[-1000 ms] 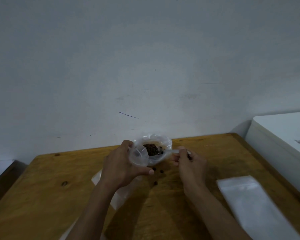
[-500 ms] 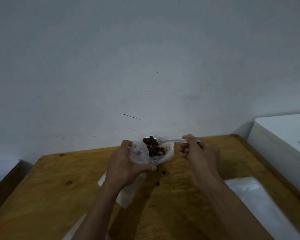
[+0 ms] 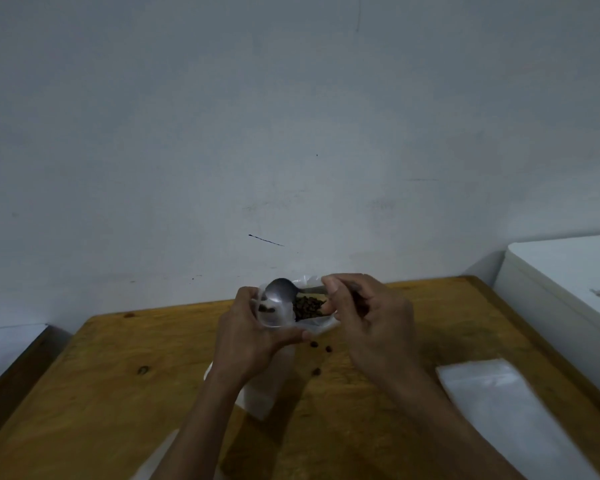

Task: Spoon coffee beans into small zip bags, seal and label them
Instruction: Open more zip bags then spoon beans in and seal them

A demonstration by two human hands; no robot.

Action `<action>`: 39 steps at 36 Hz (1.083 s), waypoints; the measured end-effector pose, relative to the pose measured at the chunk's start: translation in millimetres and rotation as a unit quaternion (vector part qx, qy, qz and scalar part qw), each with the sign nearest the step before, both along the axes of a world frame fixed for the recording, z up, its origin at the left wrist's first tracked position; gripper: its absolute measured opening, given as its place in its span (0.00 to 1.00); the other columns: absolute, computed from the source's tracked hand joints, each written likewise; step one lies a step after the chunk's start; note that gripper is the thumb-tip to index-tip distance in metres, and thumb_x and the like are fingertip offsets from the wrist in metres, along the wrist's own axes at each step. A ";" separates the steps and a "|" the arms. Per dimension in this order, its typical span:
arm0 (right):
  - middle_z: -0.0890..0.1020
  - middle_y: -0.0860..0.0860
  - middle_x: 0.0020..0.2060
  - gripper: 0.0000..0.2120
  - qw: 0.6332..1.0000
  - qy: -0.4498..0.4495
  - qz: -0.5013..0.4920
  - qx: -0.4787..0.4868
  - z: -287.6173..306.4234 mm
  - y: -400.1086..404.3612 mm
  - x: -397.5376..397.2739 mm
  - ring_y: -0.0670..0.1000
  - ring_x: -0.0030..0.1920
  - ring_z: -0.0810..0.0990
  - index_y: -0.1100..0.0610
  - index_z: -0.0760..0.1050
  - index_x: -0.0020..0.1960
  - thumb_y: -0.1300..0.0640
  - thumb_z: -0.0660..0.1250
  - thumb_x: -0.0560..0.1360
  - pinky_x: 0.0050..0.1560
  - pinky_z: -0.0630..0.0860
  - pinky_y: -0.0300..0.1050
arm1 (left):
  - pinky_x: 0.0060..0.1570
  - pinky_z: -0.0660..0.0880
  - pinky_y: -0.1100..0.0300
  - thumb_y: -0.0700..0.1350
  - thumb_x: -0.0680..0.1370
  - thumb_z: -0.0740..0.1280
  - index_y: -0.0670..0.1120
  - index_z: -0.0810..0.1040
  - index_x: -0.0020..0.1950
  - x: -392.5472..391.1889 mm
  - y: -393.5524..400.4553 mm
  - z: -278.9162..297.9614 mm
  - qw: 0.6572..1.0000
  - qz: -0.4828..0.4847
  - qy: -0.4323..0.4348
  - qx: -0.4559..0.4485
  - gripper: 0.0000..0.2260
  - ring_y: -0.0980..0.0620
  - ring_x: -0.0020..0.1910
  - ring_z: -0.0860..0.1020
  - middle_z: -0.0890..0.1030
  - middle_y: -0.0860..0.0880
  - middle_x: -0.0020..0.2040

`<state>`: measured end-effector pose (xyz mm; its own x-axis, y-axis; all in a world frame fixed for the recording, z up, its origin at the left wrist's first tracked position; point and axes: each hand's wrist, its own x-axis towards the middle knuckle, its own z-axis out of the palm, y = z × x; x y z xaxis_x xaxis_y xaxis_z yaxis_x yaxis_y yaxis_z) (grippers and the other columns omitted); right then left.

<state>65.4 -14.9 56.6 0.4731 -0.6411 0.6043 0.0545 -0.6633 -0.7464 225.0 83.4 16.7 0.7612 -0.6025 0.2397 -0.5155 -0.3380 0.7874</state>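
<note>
Left hand (image 3: 253, 336): mine, fingers and thumb curled round the mouth of a small clear zip bag (image 3: 274, 315), holding it open and lifted off the wooden counter (image 3: 84, 393). A few coffee beans show dark through the film at the bag's mouth; the rest of the bag hangs down below my palm.

Right hand (image 3: 368, 320): mine, pinching the handle of a metal spoon (image 3: 280, 292). Half a second ago the bowl of the spoon was heaped with beans above the supply bag; now it is tipped up over the zip bag's mouth and shows bare metal. Judgement: that spoonful has just gone in, or is sliding off.

Supply of coffee beans (image 3: 309, 306): a dark heap in an open clear plastic bag, lying just behind and touching the zip bag, between my two hands.

Loose beans (image 3: 314, 344): three spilled on the counter, just in front of the supply bag, in the same places as a second ago.

Stack of unused zip bags (image 3: 499, 407): flat on the counter, to my right, well apart from the work.

White cabinet top (image 3: 568, 271): beside the counter's right edge.

Status, as judged: filling in hand. Whether this bag needs further spoonfuls I cannot tell. Sealing and labelling not yet done; no labels visible.
</note>
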 end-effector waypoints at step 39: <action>0.86 0.52 0.33 0.09 0.895 -0.069 -0.106 0.427 -68.7 -29.9 30.0 0.50 0.37 0.85 0.55 0.83 0.45 0.55 0.67 0.80 0.43 0.82 0.47 | 0.46 0.80 0.54 0.66 0.52 0.81 0.50 0.71 0.62 10.9 -4.2 -12.7 0.998 -0.027 -0.031 0.045 0.45 0.53 0.52 0.77 0.78 0.54 0.54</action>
<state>95.4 -44.9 -12.2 0.2440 -0.9639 -0.1068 0.1260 0.1407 -0.9820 236.0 79.2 4.0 0.7129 -0.6632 0.2279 -0.5809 -0.3764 0.7217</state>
